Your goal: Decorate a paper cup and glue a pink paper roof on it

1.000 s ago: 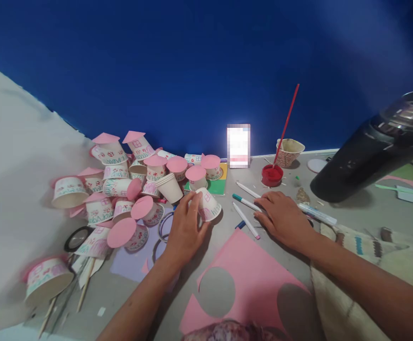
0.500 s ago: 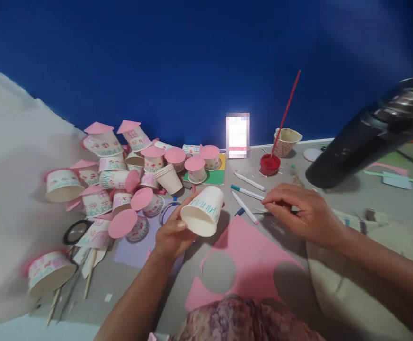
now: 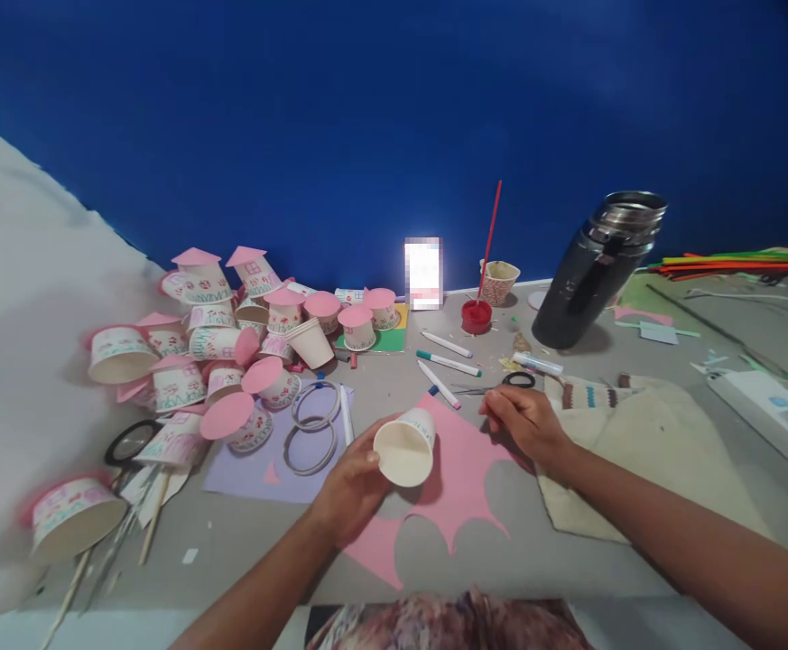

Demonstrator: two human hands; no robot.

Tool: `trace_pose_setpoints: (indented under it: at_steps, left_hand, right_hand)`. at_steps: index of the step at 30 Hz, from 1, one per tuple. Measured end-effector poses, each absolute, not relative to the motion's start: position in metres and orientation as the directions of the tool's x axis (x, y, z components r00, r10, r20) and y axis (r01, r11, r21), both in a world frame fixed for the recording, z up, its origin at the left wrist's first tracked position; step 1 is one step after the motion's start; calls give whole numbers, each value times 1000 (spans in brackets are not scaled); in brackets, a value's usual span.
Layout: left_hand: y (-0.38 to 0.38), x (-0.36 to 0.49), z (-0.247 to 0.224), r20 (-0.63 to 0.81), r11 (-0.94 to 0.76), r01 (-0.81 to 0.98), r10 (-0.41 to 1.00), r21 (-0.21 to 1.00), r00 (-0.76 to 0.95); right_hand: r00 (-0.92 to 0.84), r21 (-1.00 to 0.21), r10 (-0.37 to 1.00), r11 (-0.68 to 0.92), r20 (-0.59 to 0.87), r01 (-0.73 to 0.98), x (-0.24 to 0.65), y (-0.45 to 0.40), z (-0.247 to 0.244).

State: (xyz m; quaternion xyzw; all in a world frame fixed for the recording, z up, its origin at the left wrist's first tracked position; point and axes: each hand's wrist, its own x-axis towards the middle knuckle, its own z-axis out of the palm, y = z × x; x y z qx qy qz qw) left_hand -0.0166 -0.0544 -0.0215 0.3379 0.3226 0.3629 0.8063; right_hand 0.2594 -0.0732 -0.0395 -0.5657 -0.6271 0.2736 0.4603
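Note:
My left hand (image 3: 356,487) is wrapped round a white paper cup (image 3: 405,451), tilted so that its open mouth faces me. Most of the cup's outside is turned away; a little teal drawing shows near its upper edge. My right hand (image 3: 522,424) hovers over the right edge of a pink paper sheet (image 3: 458,487) with round cut-outs. Its fingers are curled together, and nothing shows in them. Close by lie scissors (image 3: 518,381) with black handles, a teal-capped marker (image 3: 448,363), a pink-ended marker (image 3: 438,384) and another white marker (image 3: 446,343).
Several decorated cups with pink cone roofs (image 3: 264,372) crowd the left. Purple paper (image 3: 245,469) bears two tape rings (image 3: 310,442). Behind are a red paint pot (image 3: 476,316) with a stick, and a lit screen (image 3: 423,273). A dark flask (image 3: 587,280) and cream cloth (image 3: 644,460) are right.
The view has shifted, bringing more of the table's right side into sight. The cup has turned in my left hand, its mouth now more towards me. My right hand is lower, its fingers still curled.

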Motion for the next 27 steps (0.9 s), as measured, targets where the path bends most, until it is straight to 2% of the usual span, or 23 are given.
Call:
trace_pose_setpoints:
  at_steps: [4, 7, 12, 18, 23, 27]
  left_hand:
    - [-52, -11, -13, -222, 454, -335, 807, 826, 548]
    - [-55, -10, -12, -247, 465, -307, 800, 830, 546]
    - [-54, -14, -16, -295, 528, -190, 697, 827, 653]
    - [-53, -19, -25, -187, 393, -148, 695, 908, 695]
    - [-42, -16, -27, -146, 340, -137, 686, 930, 713]
    - [-21, -21, -16, -168, 314, -99, 717, 944, 676]
  right_hand:
    - [38, -834, 969, 190, 244, 518, 256, -74, -33]
    - [-68, -778, 976, 206, 206, 593, 260, -78, -18]
    - [-268, -584, 954, 293, 131, 757, 259, -50, 1]
    - [-390, -384, 921, 361, 3, 850, 228, 9, -7]
    - [-387, -362, 922, 360, -2, 860, 213, 32, -7]
    - [-247, -467, 962, 272, 115, 841, 219, 40, 8]
